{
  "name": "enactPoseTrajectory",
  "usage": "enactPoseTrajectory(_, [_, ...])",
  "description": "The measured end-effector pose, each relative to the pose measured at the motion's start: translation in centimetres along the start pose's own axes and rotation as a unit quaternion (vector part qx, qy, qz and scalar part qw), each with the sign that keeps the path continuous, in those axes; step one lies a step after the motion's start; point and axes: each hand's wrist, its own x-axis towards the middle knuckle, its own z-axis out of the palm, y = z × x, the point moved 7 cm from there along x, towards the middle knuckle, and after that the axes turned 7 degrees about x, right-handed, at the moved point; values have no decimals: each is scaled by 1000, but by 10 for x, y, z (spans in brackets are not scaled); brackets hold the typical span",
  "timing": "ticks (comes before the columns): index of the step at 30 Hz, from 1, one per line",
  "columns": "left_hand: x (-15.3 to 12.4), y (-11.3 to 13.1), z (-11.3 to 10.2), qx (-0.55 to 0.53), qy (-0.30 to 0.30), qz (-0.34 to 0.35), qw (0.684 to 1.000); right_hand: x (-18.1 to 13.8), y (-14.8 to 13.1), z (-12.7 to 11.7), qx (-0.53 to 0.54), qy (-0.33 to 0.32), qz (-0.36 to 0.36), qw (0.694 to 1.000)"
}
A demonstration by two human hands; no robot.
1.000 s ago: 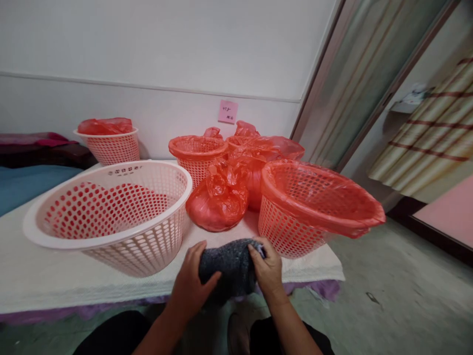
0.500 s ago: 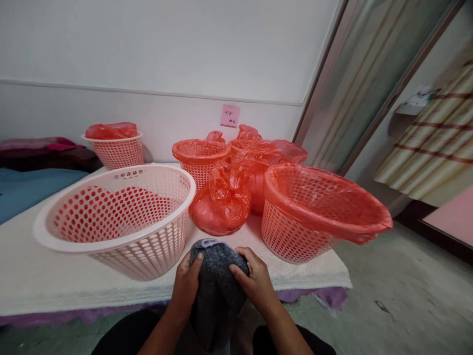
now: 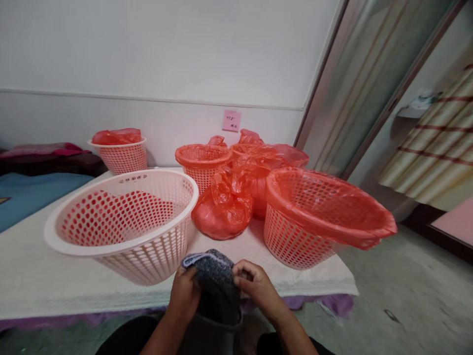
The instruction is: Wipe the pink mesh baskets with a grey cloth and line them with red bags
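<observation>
Over the front edge of the table I hold a dark grey, fuzzy cloth piece [image 3: 218, 283] with a pale lavender strip along its upper left edge. Its lower part hangs down with a dark, open-looking fold; what kind of garment it is, I cannot tell. My left hand [image 3: 185, 291] is closed on its left side, the fingers partly tucked into the fabric. At the right edge, my right hand [image 3: 254, 283] pinches the cloth between thumb and curled fingers. Just beyond my hands sits a tied red plastic bag [image 3: 222, 212] with pinkish contents.
A large pale pink basket [image 3: 148, 256] stands on the left, a red-lined basket [image 3: 291, 236] on the right. Behind are a smaller lined basket [image 3: 201, 172] and another basket [image 3: 123, 157]. A white cloth [image 3: 92, 286] covers the table. A pink note [image 3: 231, 121] is on the wall.
The cloth has been turned and folded, so its hanging lower end now shows a dark opening. My right hand has shifted its grip at the right edge. The view has tilted slightly.
</observation>
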Motion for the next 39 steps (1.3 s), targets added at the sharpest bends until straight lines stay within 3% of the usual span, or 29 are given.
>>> enactPoseTrajectory(4, [4, -7, 0, -50, -26, -31, 998, 0, 12, 19, 4, -60, -4, 998])
enactPoseTrajectory(10, [3, -9, 8, -107, -62, -89, 988, 2, 23, 24, -14, -18, -29, 999])
enactPoseTrajectory(16, [2, -7, 5, -144, -27, -93, 985, 1, 26, 23, -51, -39, -7, 998])
enactPoseTrajectory(22, [4, -12, -3, -168, 33, -105, 980, 3, 9, 8, -43, 18, -43, 998])
enactPoseTrajectory(26, [5, -13, -5, -180, 62, -119, 974, 0, 2, 10, -33, 28, -51, 998])
enactPoseTrajectory(30, [6, -13, -4, -192, 62, -127, 971, -5, 0, 9, -40, 38, -71, 996])
enactPoseTrajectory(39, [9, -22, -4, -210, 38, -129, 968, -9, -18, -22, -9, 152, -173, 973])
